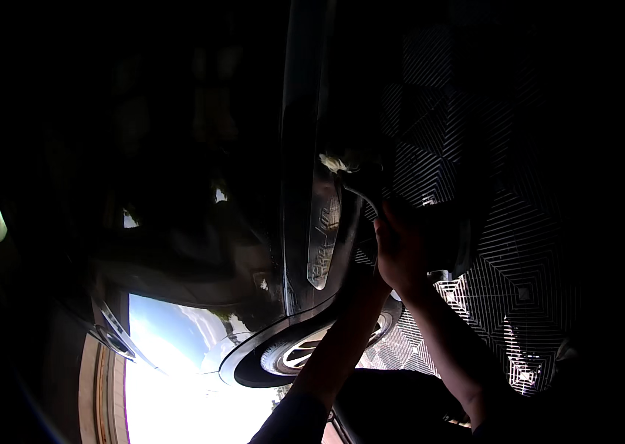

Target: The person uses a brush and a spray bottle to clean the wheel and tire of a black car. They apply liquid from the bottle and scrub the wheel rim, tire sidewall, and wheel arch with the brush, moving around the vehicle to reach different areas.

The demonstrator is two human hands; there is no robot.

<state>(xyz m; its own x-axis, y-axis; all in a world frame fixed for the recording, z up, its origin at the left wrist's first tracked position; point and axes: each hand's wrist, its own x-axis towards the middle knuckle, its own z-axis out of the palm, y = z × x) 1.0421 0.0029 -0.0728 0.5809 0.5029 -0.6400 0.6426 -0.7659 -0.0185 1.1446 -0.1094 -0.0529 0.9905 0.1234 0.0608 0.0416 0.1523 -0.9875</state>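
My right hand (401, 252) has its fingers curled round a dark hand tool (365, 186), most of which is lost in shadow. At the tool's far end, a pale fibrous head (336, 162) lies against the lower side of a dark, glossy car. Just below that contact is a trim strip (322, 250) with raised lettering. My left hand (371, 280) is close by my right wrist, but darkness and overlap hide its fingers, so what it holds cannot be made out.
The car's body panel (179, 244) fills the left side, mirroring lights and sky. Towards the bottom are a wheel (298, 352) and its arch. Ribbed floor tiles (523, 294) cover the ground at right. Deep shadow hides much of the surroundings.
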